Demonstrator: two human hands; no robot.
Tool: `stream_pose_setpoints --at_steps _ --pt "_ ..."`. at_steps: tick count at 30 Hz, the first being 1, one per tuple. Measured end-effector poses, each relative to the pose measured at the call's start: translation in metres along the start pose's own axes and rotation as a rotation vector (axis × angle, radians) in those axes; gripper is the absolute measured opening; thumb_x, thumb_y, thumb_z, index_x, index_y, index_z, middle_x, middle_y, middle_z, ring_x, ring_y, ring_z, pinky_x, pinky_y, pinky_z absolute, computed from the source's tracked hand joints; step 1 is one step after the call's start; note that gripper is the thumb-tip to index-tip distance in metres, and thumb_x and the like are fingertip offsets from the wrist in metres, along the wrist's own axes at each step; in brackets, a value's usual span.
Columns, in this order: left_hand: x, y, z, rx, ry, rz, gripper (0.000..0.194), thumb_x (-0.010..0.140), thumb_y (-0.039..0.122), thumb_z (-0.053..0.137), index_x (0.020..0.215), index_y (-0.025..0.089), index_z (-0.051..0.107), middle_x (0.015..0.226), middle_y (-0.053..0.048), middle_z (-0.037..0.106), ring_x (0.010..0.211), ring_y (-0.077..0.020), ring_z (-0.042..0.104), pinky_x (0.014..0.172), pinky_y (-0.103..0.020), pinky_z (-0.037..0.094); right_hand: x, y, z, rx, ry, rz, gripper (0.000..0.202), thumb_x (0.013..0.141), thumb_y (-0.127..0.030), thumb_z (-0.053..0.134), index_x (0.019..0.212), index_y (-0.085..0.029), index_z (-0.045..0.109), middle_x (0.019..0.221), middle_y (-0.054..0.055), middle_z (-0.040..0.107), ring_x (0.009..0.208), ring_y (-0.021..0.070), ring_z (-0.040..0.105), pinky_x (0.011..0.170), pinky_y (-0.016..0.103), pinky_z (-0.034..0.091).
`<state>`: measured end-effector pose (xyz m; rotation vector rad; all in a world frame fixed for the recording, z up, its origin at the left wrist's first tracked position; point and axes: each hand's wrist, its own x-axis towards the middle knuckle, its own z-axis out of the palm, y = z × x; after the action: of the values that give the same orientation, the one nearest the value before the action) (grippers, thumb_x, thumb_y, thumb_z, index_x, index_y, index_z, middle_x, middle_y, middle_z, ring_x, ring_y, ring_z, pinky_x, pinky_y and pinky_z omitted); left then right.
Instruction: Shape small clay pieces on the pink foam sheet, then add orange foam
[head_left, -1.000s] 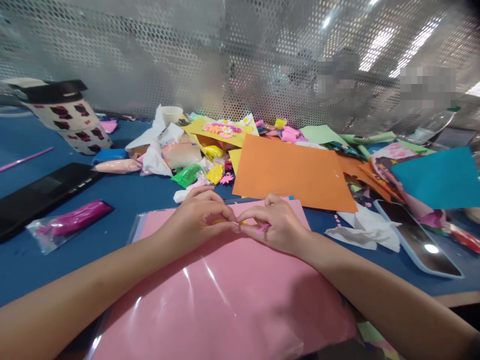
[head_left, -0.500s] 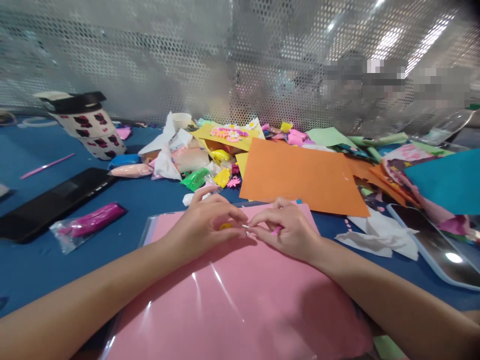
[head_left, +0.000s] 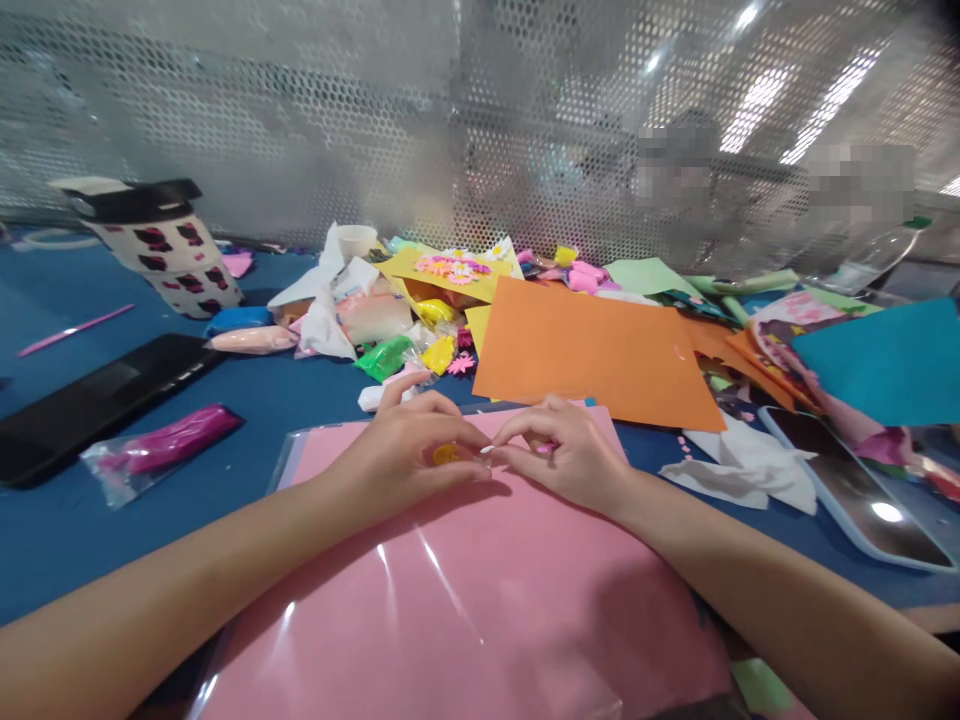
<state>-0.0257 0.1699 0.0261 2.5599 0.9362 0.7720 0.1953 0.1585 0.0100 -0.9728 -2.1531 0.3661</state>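
Note:
Over the pink sheet in its clear plastic sleeve [head_left: 450,620], my left hand [head_left: 412,440] and my right hand [head_left: 562,450] meet fingertip to fingertip. A tiny white piece [head_left: 486,450], perhaps clay, sits pinched at the right fingertips and touches the left ones. Inside the curl of my left hand shows a small yellow thing [head_left: 446,454], partly hidden by the fingers. A bit of pink [head_left: 547,448] peeks out under my right fingers; its shape is hidden.
Beyond my hands lie an orange sheet [head_left: 592,350], clay packets [head_left: 384,357] and a yellow sheet with paper flowers [head_left: 454,266]. On the left are a tumbler [head_left: 169,255], a black flat case [head_left: 105,400] and a magenta packet [head_left: 180,440]; a phone [head_left: 862,490] and tissue [head_left: 750,470] lie right.
The view has shifted slightly, so things on the table sit a little further left. The fingertips stay together, with the right fingers turned slightly around the white piece.

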Motion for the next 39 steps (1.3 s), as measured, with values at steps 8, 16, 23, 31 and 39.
stream_pose_setpoints --at_steps 8,16,23,31,39 --pt "0.0 -0.001 0.002 -0.071 0.072 -0.057 0.017 0.09 0.038 0.061 0.081 0.028 0.072 0.086 0.006 0.075 0.084 -0.0141 0.066 0.118 -0.046 0.014 -0.001 0.0 0.001 -0.066 0.039 0.009 0.015 0.083 -0.039 0.072 0.089 -0.027 0.075 0.054 -0.005 0.053 0.056 0.0108 0.042 0.06 0.024 0.033" --pt "0.001 -0.001 -0.002 -0.082 0.037 -0.121 0.021 0.086 0.047 0.064 0.077 0.029 0.072 0.081 0.007 0.074 0.085 -0.0144 0.065 0.118 -0.047 0.01 0.005 0.001 -0.01 -0.042 0.067 0.147 0.01 0.085 -0.03 0.066 0.08 -0.023 0.072 0.047 -0.009 0.038 0.047 0.0085 0.039 0.063 0.026 0.036" --pt "0.0 -0.003 0.001 -0.051 -0.035 -0.056 0.018 0.091 0.04 0.06 0.085 0.033 0.075 0.088 0.007 0.076 0.09 -0.0144 0.065 0.12 -0.044 0.009 0.001 0.002 -0.005 -0.082 0.011 0.019 0.011 0.085 -0.025 0.063 0.086 -0.025 0.074 0.052 -0.006 0.051 0.052 0.0092 0.043 0.064 0.025 0.035" --pt "0.001 0.001 0.0 -0.098 0.017 -0.031 0.021 0.09 0.04 0.06 0.077 0.03 0.072 0.081 0.007 0.074 0.085 -0.0134 0.065 0.118 -0.045 0.015 -0.003 -0.001 -0.002 -0.1 -0.051 -0.001 0.012 0.084 -0.021 0.065 0.089 -0.026 0.075 0.061 -0.003 0.064 0.058 0.0118 0.043 0.067 0.026 0.036" --pt "0.001 -0.003 0.004 -0.141 0.01 -0.076 0.023 0.087 0.044 0.062 0.073 0.029 0.073 0.08 0.005 0.074 0.086 -0.0146 0.065 0.119 -0.047 0.014 -0.005 -0.002 0.001 -0.114 -0.061 -0.045 0.008 0.084 -0.027 0.069 0.09 -0.028 0.075 0.057 -0.004 0.062 0.056 0.0126 0.037 0.061 0.026 0.031"
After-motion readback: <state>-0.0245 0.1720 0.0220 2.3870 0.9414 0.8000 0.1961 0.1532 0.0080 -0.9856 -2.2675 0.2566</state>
